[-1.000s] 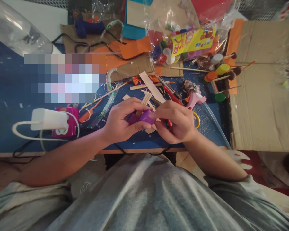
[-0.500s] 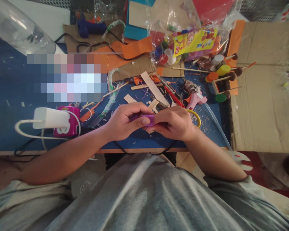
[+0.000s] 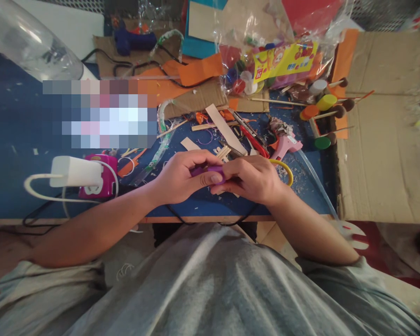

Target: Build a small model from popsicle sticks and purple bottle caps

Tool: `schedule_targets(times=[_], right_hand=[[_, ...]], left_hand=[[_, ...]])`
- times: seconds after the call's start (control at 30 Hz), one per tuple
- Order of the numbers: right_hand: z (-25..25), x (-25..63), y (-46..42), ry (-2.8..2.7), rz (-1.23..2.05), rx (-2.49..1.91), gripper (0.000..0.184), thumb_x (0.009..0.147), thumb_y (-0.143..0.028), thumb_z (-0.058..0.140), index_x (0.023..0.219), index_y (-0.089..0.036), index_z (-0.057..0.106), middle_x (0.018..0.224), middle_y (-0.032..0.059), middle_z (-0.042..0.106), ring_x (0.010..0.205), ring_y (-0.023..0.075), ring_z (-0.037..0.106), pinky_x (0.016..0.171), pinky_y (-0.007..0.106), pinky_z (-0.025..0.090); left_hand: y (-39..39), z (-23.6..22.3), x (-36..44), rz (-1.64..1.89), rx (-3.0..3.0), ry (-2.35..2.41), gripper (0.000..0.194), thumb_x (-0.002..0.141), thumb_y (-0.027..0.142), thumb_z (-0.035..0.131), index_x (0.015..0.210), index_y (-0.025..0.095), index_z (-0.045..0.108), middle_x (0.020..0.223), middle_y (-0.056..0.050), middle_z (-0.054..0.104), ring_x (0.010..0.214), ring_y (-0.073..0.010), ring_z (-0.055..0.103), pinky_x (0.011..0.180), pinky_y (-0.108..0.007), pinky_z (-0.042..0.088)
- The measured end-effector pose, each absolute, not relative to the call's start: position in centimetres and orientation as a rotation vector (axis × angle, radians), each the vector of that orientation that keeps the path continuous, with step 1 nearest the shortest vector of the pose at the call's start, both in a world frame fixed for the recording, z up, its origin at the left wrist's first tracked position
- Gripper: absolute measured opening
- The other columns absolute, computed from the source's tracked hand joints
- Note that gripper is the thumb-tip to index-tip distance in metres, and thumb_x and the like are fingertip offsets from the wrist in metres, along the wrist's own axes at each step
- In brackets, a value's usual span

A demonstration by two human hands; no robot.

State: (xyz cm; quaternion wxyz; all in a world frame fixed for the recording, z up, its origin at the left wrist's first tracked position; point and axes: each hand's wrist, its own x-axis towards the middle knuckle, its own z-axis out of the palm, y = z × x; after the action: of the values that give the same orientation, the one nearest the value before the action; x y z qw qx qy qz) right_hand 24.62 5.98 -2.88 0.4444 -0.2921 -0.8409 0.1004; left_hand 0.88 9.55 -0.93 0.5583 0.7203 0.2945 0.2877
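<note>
Low over the front of the blue table, my left hand (image 3: 184, 177) is closed around a small purple piece (image 3: 216, 173), its thumb pressed along the near side. The piece is largely covered by fingers, so its kind does not show. From the other side, my right hand (image 3: 254, 179) pinches the piece's right end, fingers bent and closed. Just beyond both hands lie thin wooden sticks (image 3: 222, 152) and a pale flat strip (image 3: 226, 129). A yellow ring-shaped handle (image 3: 286, 170) shows beside my right wrist.
A pink glue gun (image 3: 285, 145) and a red utility knife (image 3: 254, 137) lie beyond my hands. At left stands a magenta power socket (image 3: 107, 172) with a white charger (image 3: 70, 171). Paint jars (image 3: 308, 112), a bag of colourful pieces (image 3: 283, 60) and cardboard (image 3: 385, 140) border the back and right.
Both hands keep nearly the same place and grip. The right fingers shift slightly on the purple piece, and the whole view slides a little.
</note>
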Motion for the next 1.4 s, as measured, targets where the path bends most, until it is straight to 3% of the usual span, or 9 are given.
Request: schedule_targets(times=[0.2,0.37,0.43,0.6,0.8,1.0,1.2,1.4], right_hand=[[-2.67,24.51,6.00,-2.045,0.205,-0.748,0.046,0.110,-0.056,0.079,0.091,-0.026,0.049,0.063,-0.0112,0.059,0.049,0.0073,0.053,0.051,0.024,0.036],[-2.77,24.48,5.94,-1.989,0.214,-0.728,0.038,0.107,-0.059,0.082,0.109,-0.026,0.063,0.074,-0.0089,0.075,0.053,0.0083,0.064,0.051,0.023,0.043],[-2.85,24.52,5.98,-2.004,0.222,-0.727,0.038,0.107,-0.060,0.081,0.114,-0.026,0.066,0.072,-0.0097,0.074,0.052,0.0083,0.064,0.052,0.022,0.045],[-2.91,24.53,6.20,-1.979,0.195,-0.704,0.040,0.104,-0.058,0.086,0.107,-0.025,0.064,0.063,-0.0128,0.062,0.049,0.0074,0.060,0.052,0.021,0.044],[-2.74,24.40,6.03,-2.020,0.180,-0.727,0.039,0.107,-0.056,0.085,0.102,-0.026,0.059,0.067,-0.0109,0.067,0.051,0.0085,0.062,0.053,0.022,0.045],[-2.77,24.47,5.82,-2.028,0.219,-0.757,0.038,0.105,-0.051,0.088,0.102,-0.026,0.060,0.075,-0.0088,0.074,0.056,0.0098,0.065,0.058,0.023,0.049],[-2.91,24.27,5.98,-1.978,0.213,-0.696,0.047,0.103,-0.044,0.091,0.090,-0.027,0.050,0.067,-0.0113,0.062,0.051,0.0072,0.052,0.052,0.023,0.038],[-3.04,24.16,5.93,-1.900,0.210,-0.730,0.039,0.100,-0.050,0.094,0.107,-0.026,0.064,0.068,-0.0109,0.067,0.052,0.0089,0.059,0.053,0.022,0.046]], left_hand=[[9.48,-1.22,0.90,0.656,1.698,0.719,0.060,0.101,0.073,0.083,0.119,0.016,0.090,0.099,-0.010,0.087,0.080,-0.0163,0.073,0.068,-0.024,0.053],[9.33,-0.86,0.96,0.663,1.624,0.694,0.058,0.101,0.071,0.085,0.118,0.016,0.090,0.104,-0.011,0.090,0.088,-0.0185,0.081,0.076,-0.024,0.061],[9.28,-0.72,0.97,0.650,1.598,0.688,0.058,0.100,0.071,0.086,0.117,0.016,0.090,0.106,-0.011,0.091,0.092,-0.0195,0.083,0.081,-0.025,0.064],[9.10,-0.63,0.98,0.614,1.554,0.693,0.062,0.099,0.074,0.085,0.122,0.016,0.091,0.111,-0.013,0.092,0.098,-0.0233,0.086,0.087,-0.028,0.068],[9.00,-0.65,1.04,0.627,1.530,0.686,0.053,0.098,0.068,0.090,0.114,0.017,0.091,0.107,-0.011,0.092,0.096,-0.0219,0.087,0.088,-0.027,0.069],[9.07,-0.72,1.06,0.613,1.513,0.714,0.057,0.095,0.069,0.092,0.117,0.016,0.090,0.105,-0.011,0.092,0.093,-0.0209,0.085,0.083,-0.025,0.067],[9.09,-0.60,1.01,0.615,1.585,0.740,0.064,0.098,0.076,0.085,0.119,0.016,0.091,0.103,-0.011,0.090,0.086,-0.0193,0.081,0.074,-0.024,0.061],[9.10,-0.43,0.99,0.655,1.598,0.739,0.067,0.095,0.079,0.086,0.118,0.016,0.091,0.102,-0.011,0.089,0.084,-0.0194,0.078,0.072,-0.027,0.062]])
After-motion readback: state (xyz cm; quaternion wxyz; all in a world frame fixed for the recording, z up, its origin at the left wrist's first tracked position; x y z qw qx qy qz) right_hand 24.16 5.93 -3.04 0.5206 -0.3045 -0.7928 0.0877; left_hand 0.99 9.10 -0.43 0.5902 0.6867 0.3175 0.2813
